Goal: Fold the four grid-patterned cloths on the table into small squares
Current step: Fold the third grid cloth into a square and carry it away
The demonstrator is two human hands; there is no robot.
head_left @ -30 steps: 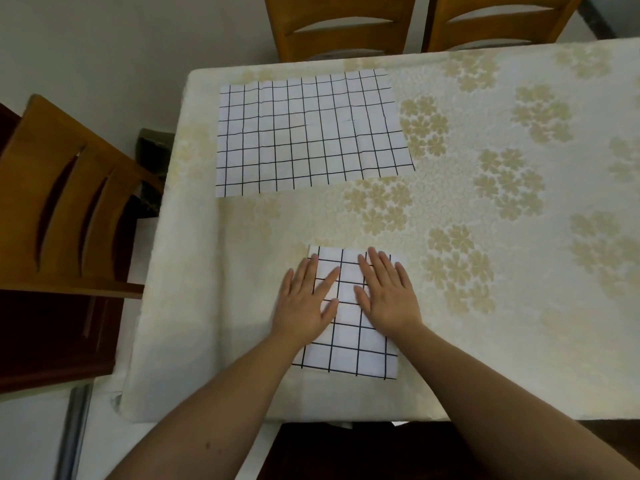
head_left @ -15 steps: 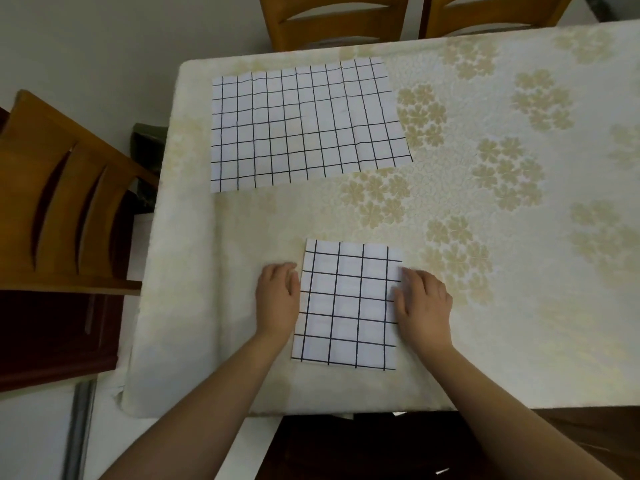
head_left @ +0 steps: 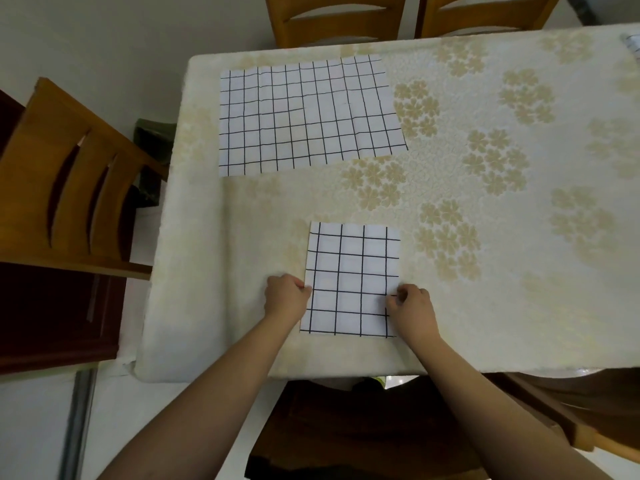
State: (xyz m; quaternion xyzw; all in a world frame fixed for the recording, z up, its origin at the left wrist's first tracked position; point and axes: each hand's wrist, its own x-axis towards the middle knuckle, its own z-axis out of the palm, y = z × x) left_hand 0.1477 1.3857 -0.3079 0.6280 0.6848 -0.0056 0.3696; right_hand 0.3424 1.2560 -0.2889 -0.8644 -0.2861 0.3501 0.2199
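Observation:
A folded white cloth with a black grid lies flat near the table's front edge. My left hand pinches its left edge, low down. On the opposite side my right hand pinches the right edge at about the same height. A second grid cloth, spread wide and unfolded, lies at the far left of the table. The corner of another grid-patterned piece shows at the far right edge of the view.
The table wears a cream cloth with pale flower prints. A wooden chair stands at the left. Two more chairs stand behind the far edge. A dark chair seat sits below the front edge.
My hands left the top of the folded cloth, slid out to its side edges, then moved down toward the near end and closed on those edges.

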